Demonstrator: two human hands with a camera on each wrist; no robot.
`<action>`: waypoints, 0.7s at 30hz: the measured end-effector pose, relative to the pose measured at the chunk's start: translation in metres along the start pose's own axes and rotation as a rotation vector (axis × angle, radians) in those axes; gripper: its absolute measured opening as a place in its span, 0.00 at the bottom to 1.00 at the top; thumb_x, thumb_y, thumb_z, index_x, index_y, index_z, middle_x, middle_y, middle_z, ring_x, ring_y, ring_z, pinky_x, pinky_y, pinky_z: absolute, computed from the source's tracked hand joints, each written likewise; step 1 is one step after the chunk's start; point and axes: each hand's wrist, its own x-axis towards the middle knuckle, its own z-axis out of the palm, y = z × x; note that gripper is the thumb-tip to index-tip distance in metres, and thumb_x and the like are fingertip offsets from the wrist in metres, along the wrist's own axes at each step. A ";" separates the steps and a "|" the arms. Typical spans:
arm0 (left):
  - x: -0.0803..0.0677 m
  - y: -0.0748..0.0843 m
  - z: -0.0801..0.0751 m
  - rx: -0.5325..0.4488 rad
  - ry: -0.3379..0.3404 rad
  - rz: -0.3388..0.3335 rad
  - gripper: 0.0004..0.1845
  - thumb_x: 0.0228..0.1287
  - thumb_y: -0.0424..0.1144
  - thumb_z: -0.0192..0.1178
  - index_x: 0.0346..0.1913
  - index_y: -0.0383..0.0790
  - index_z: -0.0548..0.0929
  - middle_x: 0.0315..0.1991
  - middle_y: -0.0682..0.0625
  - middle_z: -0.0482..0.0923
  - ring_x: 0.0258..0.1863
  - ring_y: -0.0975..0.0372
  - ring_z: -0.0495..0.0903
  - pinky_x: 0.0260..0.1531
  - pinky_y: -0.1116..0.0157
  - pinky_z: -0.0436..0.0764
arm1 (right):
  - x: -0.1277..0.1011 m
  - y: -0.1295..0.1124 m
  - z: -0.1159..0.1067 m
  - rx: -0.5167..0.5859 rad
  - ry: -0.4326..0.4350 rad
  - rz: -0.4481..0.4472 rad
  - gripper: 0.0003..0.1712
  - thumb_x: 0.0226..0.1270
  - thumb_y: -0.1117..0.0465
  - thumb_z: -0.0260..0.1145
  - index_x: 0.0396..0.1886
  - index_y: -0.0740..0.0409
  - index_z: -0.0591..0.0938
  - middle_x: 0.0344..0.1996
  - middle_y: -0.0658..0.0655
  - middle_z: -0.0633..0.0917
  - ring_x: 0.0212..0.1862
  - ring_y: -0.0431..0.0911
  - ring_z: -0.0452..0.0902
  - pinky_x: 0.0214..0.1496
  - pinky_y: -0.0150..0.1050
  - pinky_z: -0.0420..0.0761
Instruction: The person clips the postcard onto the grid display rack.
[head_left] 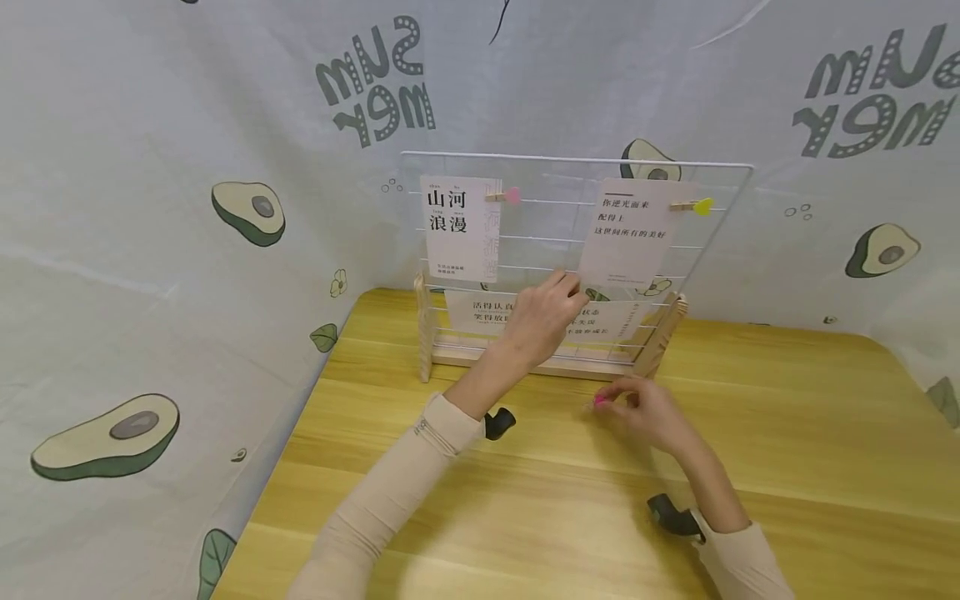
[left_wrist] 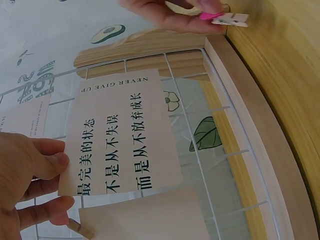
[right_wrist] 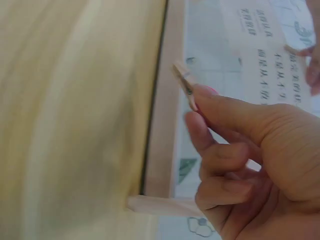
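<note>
So in the head view the left hand (head_left: 543,312) is reaching up to the middle of the frame, onto the wire grid (head_left: 573,162) standing on the tabletop (head_left: 787,433). Its thumb and fingers (left_wrist: 47,162) are pinching the edge of a card (left_wrist: 122,135) with Chinese print and "NEVER GIVE UP" on it, holding it flat against the grid wires. That card is sitting low on the grid, just above the wooden base (head_left: 517,360), in the centre of the head view.

The right hand (head_left: 648,412) is hovering right of centre, just in front of the base, with its fingers (right_wrist: 220,150) curled in and pinching a small wooden clip (right_wrist: 184,82) with a pink bit on it. In the left wrist view that clip (left_wrist: 227,19) is showing at the top edge, close to the grid's frame but not touching the card.

Two more cards are hanging higher up: one upper left (head_left: 459,227) with a pink-tipped clip (head_left: 504,197), one upper right (head_left: 630,232) with a yellow-tipped clip (head_left: 693,206). Avocado-print cloth (head_left: 150,250) is hanging all around behind.
</note>
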 end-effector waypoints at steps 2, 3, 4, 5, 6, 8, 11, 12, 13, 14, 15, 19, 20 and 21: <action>-0.001 0.000 0.002 0.004 0.013 0.002 0.13 0.69 0.27 0.63 0.44 0.47 0.91 0.45 0.55 0.86 0.43 0.66 0.82 0.23 0.76 0.73 | -0.001 -0.002 -0.006 -0.014 0.059 -0.015 0.07 0.68 0.63 0.73 0.41 0.61 0.90 0.38 0.59 0.85 0.19 0.34 0.59 0.20 0.30 0.63; -0.001 0.001 0.002 0.007 0.020 0.003 0.12 0.68 0.27 0.63 0.45 0.47 0.91 0.45 0.54 0.85 0.43 0.66 0.82 0.23 0.77 0.73 | -0.001 -0.004 -0.009 -0.024 0.096 -0.024 0.07 0.68 0.63 0.73 0.42 0.61 0.90 0.36 0.59 0.84 0.20 0.35 0.59 0.20 0.31 0.63; -0.001 0.001 0.003 0.009 0.026 0.003 0.12 0.69 0.27 0.63 0.45 0.46 0.92 0.45 0.54 0.85 0.43 0.66 0.82 0.23 0.77 0.73 | -0.001 -0.006 -0.012 -0.033 0.138 -0.033 0.07 0.68 0.64 0.73 0.42 0.61 0.90 0.35 0.58 0.82 0.20 0.35 0.60 0.20 0.31 0.63; -0.001 0.001 0.004 0.013 0.032 0.003 0.12 0.69 0.28 0.63 0.45 0.47 0.92 0.44 0.54 0.85 0.42 0.66 0.81 0.23 0.77 0.73 | -0.002 -0.009 -0.016 -0.043 0.179 -0.040 0.07 0.68 0.64 0.73 0.43 0.61 0.91 0.33 0.58 0.79 0.21 0.35 0.61 0.21 0.31 0.64; -0.001 0.002 0.006 0.015 0.039 0.003 0.12 0.69 0.28 0.63 0.45 0.46 0.92 0.44 0.55 0.85 0.42 0.66 0.81 0.23 0.78 0.72 | -0.001 -0.011 -0.020 -0.047 0.223 -0.044 0.07 0.67 0.64 0.73 0.43 0.61 0.91 0.32 0.56 0.78 0.21 0.36 0.61 0.21 0.32 0.64; -0.002 0.002 0.009 0.013 0.054 0.001 0.12 0.68 0.28 0.64 0.45 0.46 0.92 0.43 0.54 0.85 0.41 0.67 0.81 0.21 0.78 0.71 | -0.001 -0.017 -0.028 -0.046 0.303 -0.045 0.08 0.67 0.63 0.74 0.43 0.60 0.91 0.30 0.54 0.74 0.22 0.36 0.61 0.21 0.32 0.63; -0.002 0.003 0.011 0.016 0.072 -0.004 0.12 0.68 0.27 0.63 0.44 0.46 0.92 0.43 0.54 0.85 0.40 0.67 0.81 0.20 0.78 0.70 | 0.002 -0.025 -0.040 -0.009 0.415 -0.052 0.08 0.66 0.63 0.75 0.43 0.60 0.91 0.28 0.50 0.71 0.24 0.38 0.60 0.23 0.33 0.62; -0.002 0.003 0.012 0.017 0.076 -0.006 0.12 0.68 0.27 0.63 0.44 0.46 0.92 0.43 0.54 0.86 0.40 0.67 0.81 0.20 0.78 0.69 | 0.003 -0.028 -0.044 0.006 0.447 -0.055 0.08 0.66 0.63 0.75 0.42 0.60 0.91 0.27 0.49 0.70 0.25 0.38 0.59 0.24 0.32 0.61; -0.001 0.003 0.012 0.020 0.077 -0.008 0.12 0.68 0.27 0.63 0.44 0.45 0.92 0.43 0.54 0.86 0.40 0.66 0.81 0.20 0.79 0.69 | 0.004 -0.031 -0.047 0.020 0.477 -0.060 0.08 0.66 0.63 0.75 0.42 0.61 0.91 0.26 0.48 0.69 0.26 0.38 0.59 0.25 0.32 0.61; -0.001 0.003 0.011 0.023 0.076 -0.008 0.12 0.67 0.26 0.63 0.44 0.45 0.92 0.43 0.54 0.86 0.40 0.66 0.82 0.20 0.79 0.69 | 0.006 -0.033 -0.050 0.033 0.507 -0.068 0.07 0.65 0.64 0.75 0.41 0.62 0.91 0.25 0.48 0.68 0.26 0.38 0.58 0.25 0.32 0.60; -0.001 0.003 0.011 0.026 0.074 -0.008 0.13 0.67 0.26 0.63 0.44 0.45 0.92 0.43 0.54 0.87 0.40 0.66 0.82 0.20 0.79 0.69 | 0.007 -0.035 -0.053 0.043 0.537 -0.082 0.07 0.65 0.65 0.75 0.40 0.63 0.91 0.24 0.48 0.66 0.26 0.38 0.57 0.25 0.31 0.59; -0.001 0.003 0.011 0.034 0.078 -0.011 0.13 0.67 0.26 0.63 0.44 0.46 0.92 0.43 0.54 0.87 0.40 0.66 0.83 0.21 0.79 0.70 | 0.014 -0.045 -0.061 0.008 0.635 -0.180 0.04 0.61 0.71 0.76 0.35 0.67 0.91 0.21 0.50 0.64 0.25 0.36 0.54 0.26 0.29 0.57; 0.000 0.003 0.011 0.037 0.081 -0.013 0.13 0.68 0.26 0.63 0.44 0.46 0.92 0.43 0.54 0.87 0.40 0.66 0.83 0.21 0.79 0.70 | 0.016 -0.047 -0.063 -0.026 0.657 -0.211 0.04 0.59 0.72 0.77 0.34 0.68 0.91 0.20 0.51 0.64 0.24 0.35 0.54 0.27 0.29 0.56; 0.000 0.004 0.011 0.041 0.085 -0.015 0.13 0.67 0.26 0.63 0.44 0.46 0.92 0.42 0.54 0.87 0.40 0.66 0.83 0.21 0.79 0.71 | 0.018 -0.049 -0.065 -0.061 0.675 -0.240 0.04 0.58 0.72 0.77 0.33 0.69 0.91 0.19 0.52 0.64 0.24 0.34 0.53 0.28 0.28 0.55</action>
